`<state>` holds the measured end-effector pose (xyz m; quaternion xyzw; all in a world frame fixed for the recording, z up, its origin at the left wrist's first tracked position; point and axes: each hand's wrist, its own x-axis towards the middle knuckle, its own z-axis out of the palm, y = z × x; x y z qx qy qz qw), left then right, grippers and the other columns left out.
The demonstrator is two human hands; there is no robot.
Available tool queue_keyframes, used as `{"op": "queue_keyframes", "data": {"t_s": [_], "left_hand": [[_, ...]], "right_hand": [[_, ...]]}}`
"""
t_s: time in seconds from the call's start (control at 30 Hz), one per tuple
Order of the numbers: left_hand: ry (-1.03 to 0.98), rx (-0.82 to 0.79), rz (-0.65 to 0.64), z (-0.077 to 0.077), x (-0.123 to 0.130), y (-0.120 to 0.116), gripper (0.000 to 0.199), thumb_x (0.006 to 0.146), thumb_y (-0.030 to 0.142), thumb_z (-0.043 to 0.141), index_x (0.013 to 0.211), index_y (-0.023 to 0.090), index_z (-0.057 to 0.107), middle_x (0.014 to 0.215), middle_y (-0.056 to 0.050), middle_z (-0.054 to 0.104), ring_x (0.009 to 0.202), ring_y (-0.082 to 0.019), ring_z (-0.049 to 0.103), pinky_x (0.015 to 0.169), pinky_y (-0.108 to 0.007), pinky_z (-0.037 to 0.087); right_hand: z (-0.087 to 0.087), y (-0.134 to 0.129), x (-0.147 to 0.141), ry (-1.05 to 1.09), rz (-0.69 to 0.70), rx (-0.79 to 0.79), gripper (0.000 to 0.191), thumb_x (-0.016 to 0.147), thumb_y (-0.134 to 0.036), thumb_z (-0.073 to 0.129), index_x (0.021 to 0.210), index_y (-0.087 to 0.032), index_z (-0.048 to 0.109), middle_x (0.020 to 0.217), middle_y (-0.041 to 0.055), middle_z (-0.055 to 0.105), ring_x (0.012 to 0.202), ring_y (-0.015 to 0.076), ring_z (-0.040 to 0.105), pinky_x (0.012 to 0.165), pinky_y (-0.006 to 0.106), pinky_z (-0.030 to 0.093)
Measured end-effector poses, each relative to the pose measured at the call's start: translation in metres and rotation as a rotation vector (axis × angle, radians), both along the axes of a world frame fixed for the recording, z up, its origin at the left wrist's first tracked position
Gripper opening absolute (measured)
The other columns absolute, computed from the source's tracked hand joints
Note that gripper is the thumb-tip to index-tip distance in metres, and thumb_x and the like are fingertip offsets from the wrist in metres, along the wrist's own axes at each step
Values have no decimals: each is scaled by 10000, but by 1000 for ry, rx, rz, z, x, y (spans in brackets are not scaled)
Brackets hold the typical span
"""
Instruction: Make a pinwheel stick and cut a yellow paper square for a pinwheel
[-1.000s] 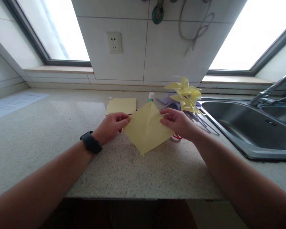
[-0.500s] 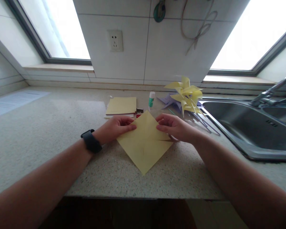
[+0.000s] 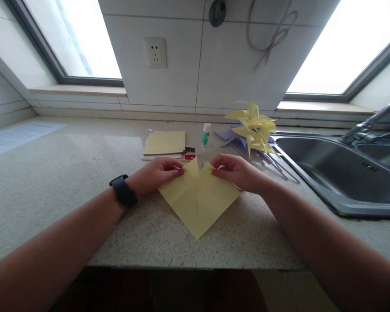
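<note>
A square of yellow paper (image 3: 199, 203) is held corner-down over the counter, its lower corner towards me. From its far corner a split runs down the middle, with the two sides parted. My left hand (image 3: 167, 170) pinches the upper left edge between thumb and fingers. On the upper right edge, my right hand (image 3: 230, 171) has the same kind of pinch. Just beyond the paper lie a small red box (image 3: 190, 152) and a stack of yellow paper (image 3: 165, 142). A glue stick (image 3: 206, 133) stands upright behind them.
Yellow paper pinwheels (image 3: 254, 125) lie at the back right, over a purple pinwheel (image 3: 229, 136) and thin sticks (image 3: 276, 164). To the right is a steel sink (image 3: 331, 203) with a faucet (image 3: 360, 128). A printed sheet (image 3: 22, 136) lies far left.
The paper's far corner has parted into two points, opening a gap down the middle. A slit that showed near the right corner is no longer seen there. Both hands have barely moved.
</note>
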<state>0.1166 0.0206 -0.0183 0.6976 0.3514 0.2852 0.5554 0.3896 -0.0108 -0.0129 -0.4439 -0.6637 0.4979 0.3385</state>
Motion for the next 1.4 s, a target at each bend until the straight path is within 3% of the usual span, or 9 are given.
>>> {"op": "queue_keyframes", "data": {"t_s": [0.2,0.4,0.57,0.77,1.07,1.27,1.4], "left_hand": [[-12,45,-24,-4,-3,2,207,826,350,731,956,189,730,998,-67,751,826,-164,688,697,-256,548],[15,82,-26,-3,-3,3,186,839,343,714,940,192,753,968,-64,751,813,-158,679,680,-239,531],[18,78,-12,2,-2,0,163,841,303,709,940,186,764,946,-57,747,798,-141,663,670,-214,512],[-1,45,-10,4,-2,-1,159,848,283,696,960,193,762,923,-47,740,770,-128,651,640,-199,499],[-13,16,-17,5,-2,-2,153,844,258,661,939,186,755,873,-45,735,706,-129,639,579,-204,486],[3,15,-25,6,-3,-2,170,852,268,666,967,168,743,892,-44,729,724,-125,636,590,-200,483],[13,19,-11,5,-3,-2,251,869,343,664,1037,161,702,982,-66,730,764,-142,654,638,-239,516]], "right_hand": [[1,-1,1,-27,27,29,167,841,-353,699,924,-215,654,734,-12,638,593,110,567,495,216,418],[6,-3,0,-40,30,86,139,835,-320,684,885,-191,703,762,10,663,619,110,574,519,218,430],[7,-3,1,22,32,46,158,835,-334,695,917,-201,719,835,29,693,666,122,607,547,227,463],[7,-4,1,42,-2,14,164,823,-318,703,925,-192,721,771,20,673,578,98,559,473,204,409],[7,-3,1,28,-13,28,135,800,-275,695,896,-186,727,845,35,688,604,95,557,490,203,401],[9,-4,0,16,-18,41,119,787,-259,694,868,-178,723,845,33,684,622,99,563,505,208,407],[11,-5,1,59,0,-8,177,833,-294,681,974,-187,697,823,17,684,615,100,582,506,206,426]]}}
